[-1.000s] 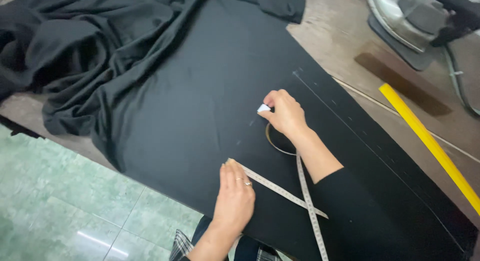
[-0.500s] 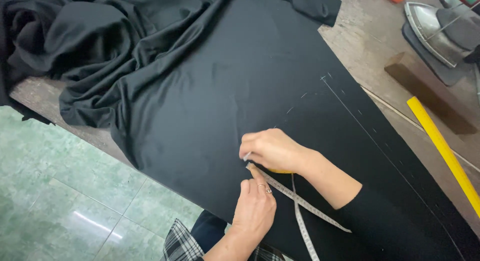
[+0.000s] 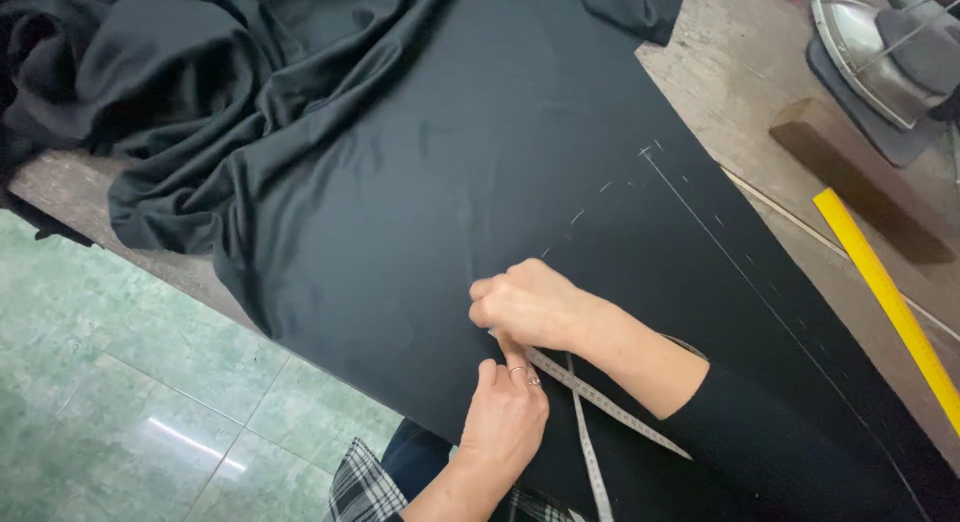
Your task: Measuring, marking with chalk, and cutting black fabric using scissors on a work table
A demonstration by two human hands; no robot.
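Head view: black fabric (image 3: 480, 182) spread flat over the table (image 3: 730, 72). Right hand (image 3: 525, 304) curled shut — contents hidden. Left hand (image 3: 505, 414) pinning the measuring tape (image 3: 600, 397) down; tape's lower end cut off.

a tailoring workshop: black fabric (image 3: 480, 182) chalk-marked on a worktable (image 3: 740, 72), an iron (image 3: 865, 42), a yellow ruler (image 3: 885, 292).

flat black fabric (image 3: 480, 182) open ahead, bunched folds (image 3: 130, 72) left, iron (image 3: 880, 52), yellow ruler (image 3: 890, 302) right
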